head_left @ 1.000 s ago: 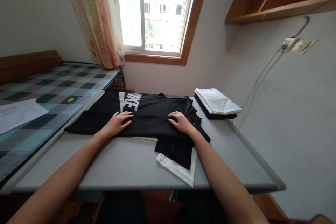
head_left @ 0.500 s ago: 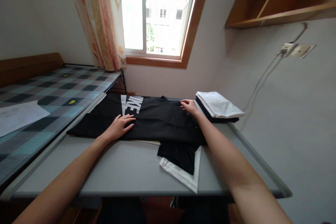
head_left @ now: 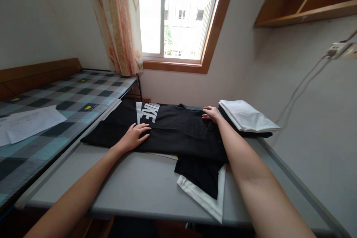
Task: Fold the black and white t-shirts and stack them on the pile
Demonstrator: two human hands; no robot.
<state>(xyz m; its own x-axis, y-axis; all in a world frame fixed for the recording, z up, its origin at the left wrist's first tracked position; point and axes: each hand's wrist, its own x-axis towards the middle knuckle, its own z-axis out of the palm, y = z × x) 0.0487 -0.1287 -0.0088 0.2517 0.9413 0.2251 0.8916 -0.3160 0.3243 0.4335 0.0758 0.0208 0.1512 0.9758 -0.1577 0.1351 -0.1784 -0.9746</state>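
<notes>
Two bare hands rested on one black T-shirt (head_left: 178, 137), which lay across the middle of the grey surface (head_left: 134, 182), its white print (head_left: 150, 112) toward eleven o'clock. Taking the shirt's middle as the centre of a clock face, with the person at six, the left hand (head_left: 134, 137) lay palm down at nine, just below the print, its grip open and the fingers slightly spread on the fabric. The right hand (head_left: 211, 114) was near two o'clock, at the collar end, its fingers close together; whether its grip pinched any cloth could not be told.

One black sleeve (head_left: 198, 174) reached out toward five o'clock over one white garment (head_left: 199, 190), whose pale edges showed around it. Near two o'clock, just beyond the right hand, sat one stack of two visible layers: one white folded cloth (head_left: 247, 115) on top of one black folded cloth (head_left: 259, 134).

At ten o'clock stood one bed (head_left: 95, 85) with a checked cover, and at least two paper sheets (head_left: 35, 122) lay on it. One window (head_left: 181, 18) was at twelve, with one curtain (head_left: 117, 22) at eleven.
</notes>
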